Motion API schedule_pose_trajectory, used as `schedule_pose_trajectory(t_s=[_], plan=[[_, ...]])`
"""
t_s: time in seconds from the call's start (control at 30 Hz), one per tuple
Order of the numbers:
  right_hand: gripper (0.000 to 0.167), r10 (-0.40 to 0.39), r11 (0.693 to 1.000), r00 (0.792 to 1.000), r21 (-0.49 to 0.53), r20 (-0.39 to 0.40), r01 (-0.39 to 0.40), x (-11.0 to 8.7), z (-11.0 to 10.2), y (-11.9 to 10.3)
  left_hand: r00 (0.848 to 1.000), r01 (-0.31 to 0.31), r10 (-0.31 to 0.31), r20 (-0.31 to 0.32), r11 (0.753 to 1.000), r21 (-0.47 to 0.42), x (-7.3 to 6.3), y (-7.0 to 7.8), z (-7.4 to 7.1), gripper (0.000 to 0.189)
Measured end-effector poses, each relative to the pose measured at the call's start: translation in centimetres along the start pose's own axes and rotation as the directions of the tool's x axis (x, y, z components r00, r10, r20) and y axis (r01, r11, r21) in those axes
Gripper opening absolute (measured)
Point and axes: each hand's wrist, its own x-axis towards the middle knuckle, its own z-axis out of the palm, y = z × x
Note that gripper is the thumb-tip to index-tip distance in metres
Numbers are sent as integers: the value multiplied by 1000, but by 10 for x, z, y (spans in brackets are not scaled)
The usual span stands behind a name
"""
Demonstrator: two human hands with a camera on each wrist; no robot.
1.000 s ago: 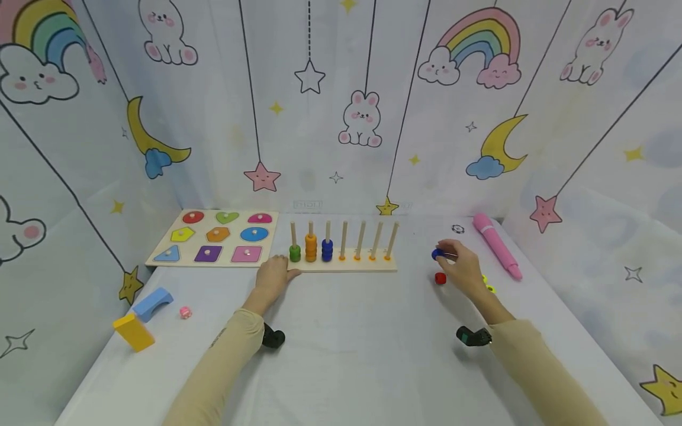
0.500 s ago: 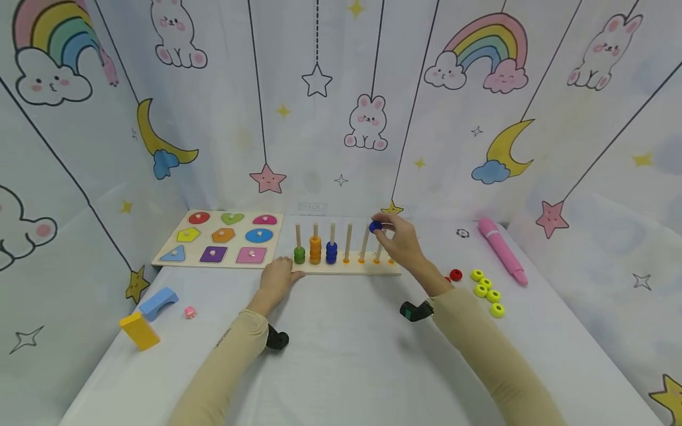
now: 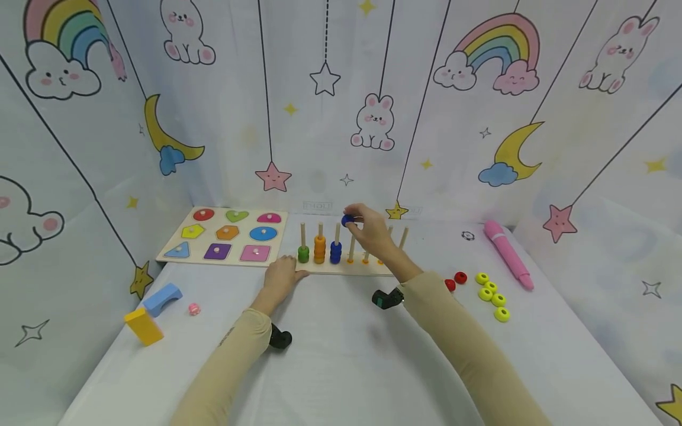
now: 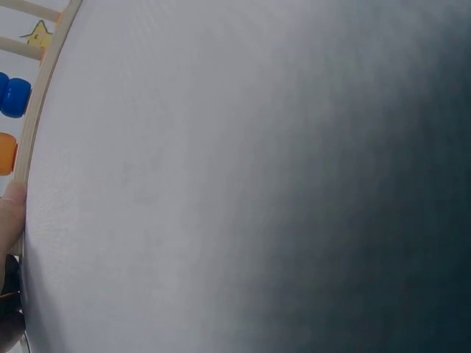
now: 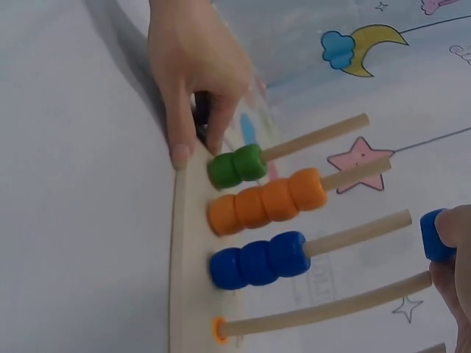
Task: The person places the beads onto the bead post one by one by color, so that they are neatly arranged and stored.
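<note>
My left hand (image 3: 279, 278) holds the left end of a wooden peg board (image 3: 341, 270), thumb along its front edge and fingers behind. In the left wrist view only part of that hand (image 4: 10, 217) shows at the edge. My right hand (image 3: 373, 234) pinches a blue bead (image 3: 347, 219) between thumb and fingers. It hovers just to the side of the tip of the third peg, which carries three blue beads (image 5: 257, 261). Two green beads (image 5: 237, 165) sit on the first peg, several orange beads (image 5: 266, 202) on the second. The fourth peg (image 5: 331, 312) is bare.
Red beads (image 3: 460, 277) and several yellow beads (image 3: 491, 287) lie at the right, near a pink pen-shaped toy (image 3: 508, 254). A shape puzzle board (image 3: 199, 251) is behind my left hand. Blue (image 3: 162, 299) and yellow blocks (image 3: 144, 326) and a small pink die (image 3: 194, 309) lie at the left.
My right hand has carried the blue bead leftward from the loose beads, over the right-hand pegs, to beside the third peg's top. My left hand keeps its hold on the board.
</note>
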Motion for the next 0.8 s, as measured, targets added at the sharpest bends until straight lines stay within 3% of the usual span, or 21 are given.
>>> schedule_pose_trajectory(t_s=[0.43, 0.63, 0.8], plan=[[31, 20, 998, 999, -68, 44, -17, 2, 12, 1, 1000, 1, -1, 13, 1000, 22, 0, 8, -3, 49], [27, -20, 999, 997, -37, -77, 17, -16, -4, 5, 1000, 0, 0, 2, 1000, 11, 0, 4, 0, 47], [24, -73, 996, 975, 35, -210, 82, -39, -32, 22, 1000, -12, 12, 11, 1000, 5, 1, 3, 2, 42]])
